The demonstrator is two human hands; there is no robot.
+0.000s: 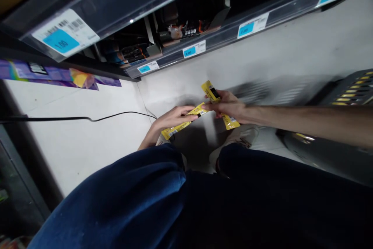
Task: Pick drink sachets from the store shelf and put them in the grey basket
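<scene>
Two slim yellow packets, each with a black patch, are in my hands above the floor between my feet. My left hand (175, 118) has its fingers closed on one yellow packet (180, 127), which slants up to the right. The upper tip of that packet meets the thumb of my right hand (229, 106). A second yellow packet (231, 122) is gripped in the right hand, its ends showing above and below the fingers. What is inside the packets cannot be seen.
Ahead is a dark shelf (163, 59) with price tags and open cartons of dark packages (186, 29). Purple packaging (58, 74) hangs at left. A black cable (125, 114) runs over the pale floor. At right sits a dark basket-like object (355, 89) with yellow stripes.
</scene>
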